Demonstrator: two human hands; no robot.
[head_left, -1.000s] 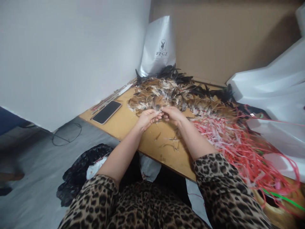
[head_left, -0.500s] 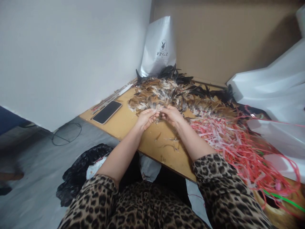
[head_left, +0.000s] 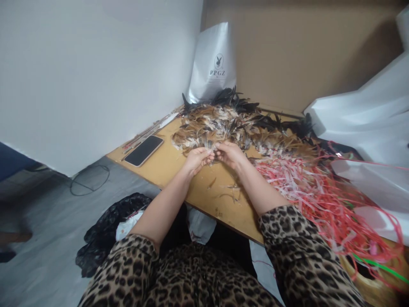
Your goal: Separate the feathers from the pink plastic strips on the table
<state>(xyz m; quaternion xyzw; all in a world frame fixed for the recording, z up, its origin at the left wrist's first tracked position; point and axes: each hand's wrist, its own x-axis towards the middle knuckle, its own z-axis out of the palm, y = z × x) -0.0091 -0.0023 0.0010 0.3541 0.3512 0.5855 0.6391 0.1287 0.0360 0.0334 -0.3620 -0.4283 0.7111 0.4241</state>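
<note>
Fingertip to fingertip, my left hand [head_left: 198, 159] and my right hand [head_left: 230, 154] meet over the near edge of a feather heap [head_left: 220, 121]. Both are closed in a pinch around a small pale feather [head_left: 213, 148], mostly covered by the fingers. Brown, white and black feathers make up the heap behind them. A few loose feather scraps [head_left: 232, 192] lie on the wooden table [head_left: 207, 200] below my right wrist. Right of my right forearm spreads a tangle of red and pink plastic strips [head_left: 306, 187].
A dark-screened phone [head_left: 143, 150] lies on the left of the table, near thin sticks [head_left: 140, 137] along the wall. A silver bag [head_left: 212, 64] stands at the back, with white sheeting [head_left: 364, 115] at right. Black plastic [head_left: 108, 226] rests on the floor.
My left hand's fingers have shifted slightly at the pinch. Both arms and the things on the table stay in place.
</note>
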